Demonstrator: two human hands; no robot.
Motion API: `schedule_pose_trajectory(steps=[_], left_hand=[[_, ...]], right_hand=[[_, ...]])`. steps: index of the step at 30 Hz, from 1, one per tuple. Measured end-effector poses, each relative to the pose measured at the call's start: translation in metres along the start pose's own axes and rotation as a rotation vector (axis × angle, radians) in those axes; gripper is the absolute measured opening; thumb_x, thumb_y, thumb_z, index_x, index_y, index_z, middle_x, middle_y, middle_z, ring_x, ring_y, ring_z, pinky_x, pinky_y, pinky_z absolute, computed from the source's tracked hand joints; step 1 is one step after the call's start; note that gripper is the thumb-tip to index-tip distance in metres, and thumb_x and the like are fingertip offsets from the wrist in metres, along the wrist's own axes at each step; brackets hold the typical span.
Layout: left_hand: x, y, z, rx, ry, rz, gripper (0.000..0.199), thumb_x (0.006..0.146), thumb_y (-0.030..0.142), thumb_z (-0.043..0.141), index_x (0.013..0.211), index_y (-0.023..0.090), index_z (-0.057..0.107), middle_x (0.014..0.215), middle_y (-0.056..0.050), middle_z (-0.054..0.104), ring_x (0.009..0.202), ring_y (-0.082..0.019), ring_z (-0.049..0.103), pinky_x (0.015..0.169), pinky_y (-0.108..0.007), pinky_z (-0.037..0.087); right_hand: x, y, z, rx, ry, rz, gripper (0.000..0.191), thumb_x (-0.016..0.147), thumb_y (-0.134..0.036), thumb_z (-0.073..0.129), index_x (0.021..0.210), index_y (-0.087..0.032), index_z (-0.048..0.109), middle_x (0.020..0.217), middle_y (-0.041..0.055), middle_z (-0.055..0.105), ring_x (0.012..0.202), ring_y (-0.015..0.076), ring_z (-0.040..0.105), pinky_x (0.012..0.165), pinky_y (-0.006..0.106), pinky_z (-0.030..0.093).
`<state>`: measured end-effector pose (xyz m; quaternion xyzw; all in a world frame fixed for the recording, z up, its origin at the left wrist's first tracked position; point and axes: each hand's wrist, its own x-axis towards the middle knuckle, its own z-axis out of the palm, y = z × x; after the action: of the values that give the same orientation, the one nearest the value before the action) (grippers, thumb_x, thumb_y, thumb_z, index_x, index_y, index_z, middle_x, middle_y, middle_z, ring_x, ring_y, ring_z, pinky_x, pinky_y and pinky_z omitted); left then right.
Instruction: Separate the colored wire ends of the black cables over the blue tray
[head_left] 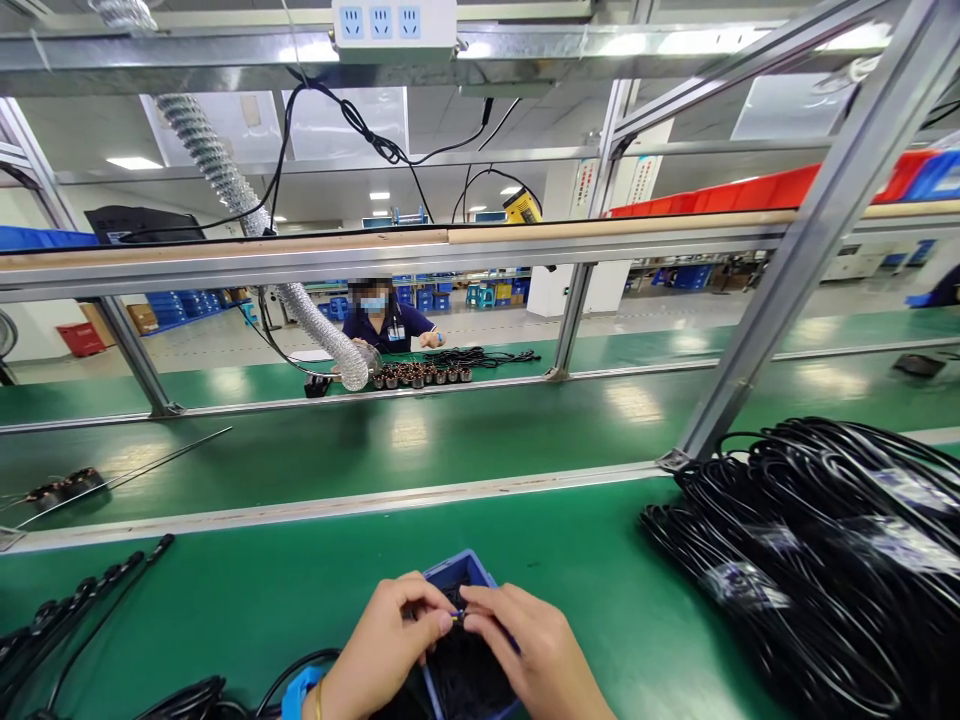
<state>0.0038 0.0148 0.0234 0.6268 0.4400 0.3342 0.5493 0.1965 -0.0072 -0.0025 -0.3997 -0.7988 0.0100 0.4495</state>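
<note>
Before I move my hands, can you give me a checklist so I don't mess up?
1. Left hand pinching the tiny, thin blue-and-yellow piece: ok.
2. Right hand gripping it too: cannot tell; its fingertips are right by it, but the spot is too small.
3. Blue plastic box below your hands: ok.
4. Big coils of shiny black cable away from your hands: ok, they're off to the right.
5. Tiny piece undamaged: cannot tell, too small to see.
</note>
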Motion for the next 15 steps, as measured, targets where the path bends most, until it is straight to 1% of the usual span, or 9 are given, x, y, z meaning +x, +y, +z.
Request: schedule_pose_trajectory(steps=[3,5,7,11,13,15], left_hand=[[0.0,0.002,-0.002,-0.019,-0.006,-0.009,0.034,0.076,0.046,0.07,0.079,0.012,0.074,0.074,-0.001,0.053,0.059,-0.013,0.048,0.055,-0.026,0.039],[0.0,0.002,-0.002,-0.053,-0.027,-0.012,0.037,0.075,0.049,0.071,0.08,0.012,0.073,0.076,-0.001,0.053,0.06,-0.012,0.048,0.056,-0.025,0.039],[0.0,0.001,-0.002,-0.109,-0.055,-0.04,0.039,0.074,0.051,0.072,0.081,0.013,0.071,0.072,0.0,0.052,0.06,-0.012,0.047,0.055,-0.025,0.037],[-0.001,0.001,-0.001,-0.205,-0.064,-0.129,0.04,0.072,0.051,0.072,0.084,0.013,0.063,0.061,0.004,0.05,0.057,-0.011,0.045,0.053,-0.023,0.033],[-0.002,0.003,0.001,-0.22,-0.063,-0.151,0.039,0.072,0.049,0.071,0.084,0.014,0.06,0.06,0.004,0.05,0.056,-0.011,0.044,0.054,-0.023,0.033],[-0.003,0.006,0.002,-0.223,-0.068,-0.161,0.038,0.072,0.048,0.07,0.083,0.014,0.059,0.06,0.004,0.05,0.056,-0.01,0.044,0.054,-0.024,0.033]], right_hand=[[0.001,-0.003,0.004,0.14,0.008,0.086,0.019,0.097,-0.027,0.057,0.099,-0.022,0.075,0.081,0.003,0.077,0.067,0.0174,0.071,0.063,0.024,0.056],[0.003,-0.007,0.005,0.243,0.0,0.175,0.018,0.096,-0.029,0.059,0.097,-0.027,0.077,0.08,0.0004,0.078,0.067,0.0164,0.071,0.064,0.023,0.055],[0.005,-0.011,0.005,0.338,0.008,0.278,0.018,0.094,-0.032,0.061,0.091,-0.029,0.078,0.078,-0.0006,0.078,0.067,0.0158,0.07,0.066,0.022,0.055],[0.007,-0.015,0.006,0.495,0.133,0.477,0.026,0.09,-0.043,0.064,0.079,-0.022,0.076,0.08,0.0051,0.074,0.074,0.0188,0.069,0.067,0.023,0.056],[0.006,-0.016,0.009,0.576,0.186,0.589,0.03,0.086,-0.048,0.066,0.08,-0.02,0.075,0.078,0.0064,0.072,0.07,0.019,0.068,0.062,0.023,0.055],[0.006,-0.017,0.012,0.657,0.207,0.68,0.034,0.083,-0.052,0.069,0.082,-0.018,0.074,0.073,0.0067,0.072,0.064,0.0189,0.067,0.059,0.023,0.056]])
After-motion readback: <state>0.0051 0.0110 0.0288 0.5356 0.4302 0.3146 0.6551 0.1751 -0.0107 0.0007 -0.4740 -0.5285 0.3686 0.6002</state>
